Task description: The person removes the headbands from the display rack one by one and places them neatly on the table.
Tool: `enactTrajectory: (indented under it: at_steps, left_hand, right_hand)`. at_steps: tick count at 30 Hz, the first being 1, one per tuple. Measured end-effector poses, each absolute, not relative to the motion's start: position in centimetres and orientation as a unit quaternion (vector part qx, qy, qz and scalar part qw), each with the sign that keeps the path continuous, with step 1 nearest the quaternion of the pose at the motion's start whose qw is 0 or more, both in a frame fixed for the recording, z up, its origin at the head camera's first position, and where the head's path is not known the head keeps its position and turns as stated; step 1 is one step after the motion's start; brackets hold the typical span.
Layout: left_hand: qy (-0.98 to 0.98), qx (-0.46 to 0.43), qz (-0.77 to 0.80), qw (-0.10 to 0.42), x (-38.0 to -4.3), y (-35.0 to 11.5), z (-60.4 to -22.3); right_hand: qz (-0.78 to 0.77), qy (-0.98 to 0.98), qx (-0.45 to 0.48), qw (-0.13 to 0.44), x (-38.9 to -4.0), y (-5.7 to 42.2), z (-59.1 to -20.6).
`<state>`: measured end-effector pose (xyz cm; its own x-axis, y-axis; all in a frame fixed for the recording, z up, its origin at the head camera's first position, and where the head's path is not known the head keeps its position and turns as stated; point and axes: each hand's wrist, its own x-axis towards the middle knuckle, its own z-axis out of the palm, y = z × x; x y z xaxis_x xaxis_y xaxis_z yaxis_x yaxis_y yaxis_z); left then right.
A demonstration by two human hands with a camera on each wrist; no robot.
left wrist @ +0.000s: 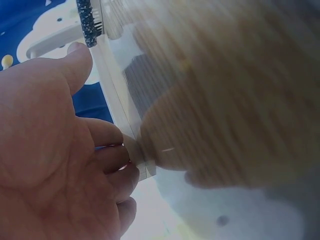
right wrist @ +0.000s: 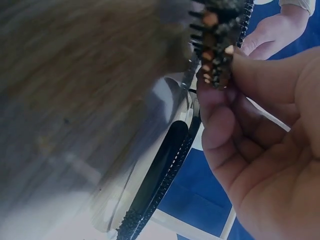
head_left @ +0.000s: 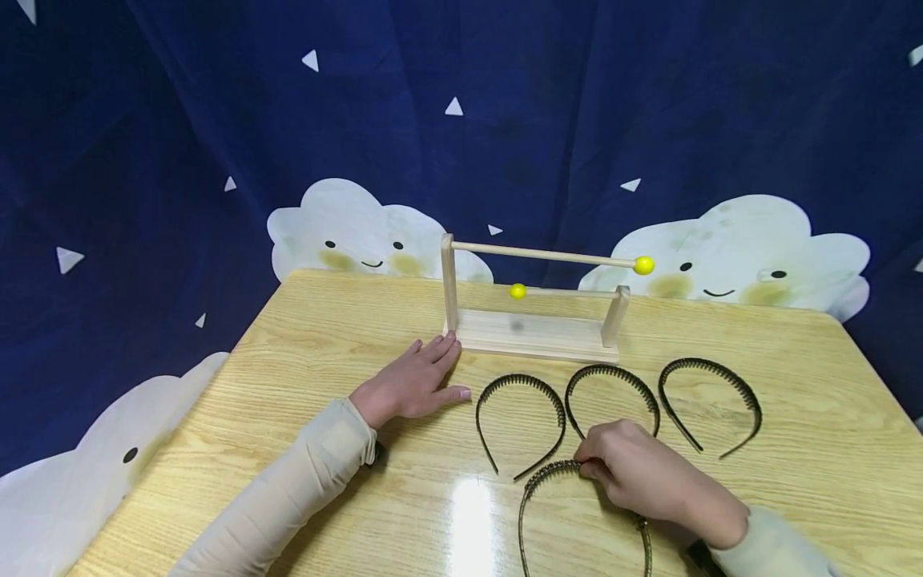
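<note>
My right hand (head_left: 642,473) pinches the top of a dark toothed headband (head_left: 522,521), the one nearest me, between thumb and fingers. In the right wrist view, shiny beads on this headband (right wrist: 217,65) show at the fingertips. Palm down on the table, my left hand (head_left: 413,381) has its fingers extended, the tips at the left end of a wooden stand (head_left: 534,340). Three more black headbands lie on the table: a left one (head_left: 521,377), a middle one (head_left: 613,369) partly behind my right hand, and a right one (head_left: 710,365).
The stand has two upright posts, each bearing a horizontal rod; the upper rod (head_left: 541,254) and the lower rod (head_left: 570,292) end in yellow balls. It stands toward the far edge of the wooden table (head_left: 346,320). A dark blue curtain (head_left: 505,160) with clouds hangs behind.
</note>
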<state>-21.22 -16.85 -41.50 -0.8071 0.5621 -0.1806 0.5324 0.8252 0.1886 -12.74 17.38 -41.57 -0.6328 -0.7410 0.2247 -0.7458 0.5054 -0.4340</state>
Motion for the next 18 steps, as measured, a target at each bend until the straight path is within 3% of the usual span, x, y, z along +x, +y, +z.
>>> enactTrajectory:
  at_steps: [18]
  left_hand:
    - [0.949, 0.286, 0.065, 0.118, -21.15, -16.78, -41.47]
  right_hand:
    - [0.202, -0.882, 0.424, 0.036, -12.56, 16.94, -41.72]
